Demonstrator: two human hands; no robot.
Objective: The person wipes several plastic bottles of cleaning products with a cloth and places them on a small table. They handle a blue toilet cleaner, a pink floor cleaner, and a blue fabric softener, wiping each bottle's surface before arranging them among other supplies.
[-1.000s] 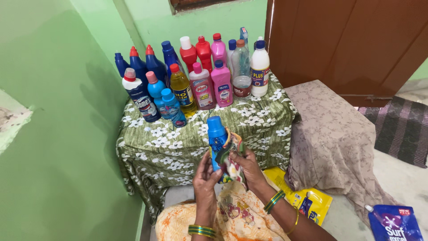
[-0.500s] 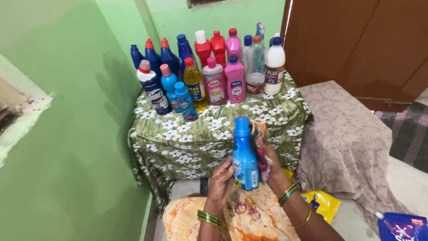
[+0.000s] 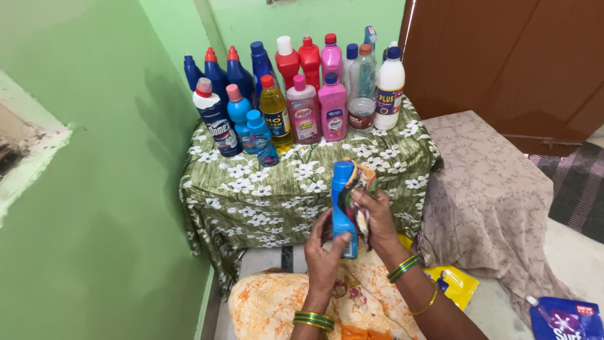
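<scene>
Hands [image 3: 327,249] gripping blue bottle [image 3: 343,208], cloth [image 3: 360,189], table edge [image 3: 302,220] behind

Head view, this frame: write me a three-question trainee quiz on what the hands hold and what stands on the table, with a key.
1. True or false: the blue bottle stands on the green floral tablecloth.
2. Which hand presses the multicoloured cloth against that bottle?
A. the left hand
B. the right hand
C. neither
3. Fill in: the white bottle at the right end of the row has a ____ cap.

Key:
1. False: both hands hold it up in front of the table.
2. B. The left hand grips the bottle's lower part.
3. Blue.
</scene>
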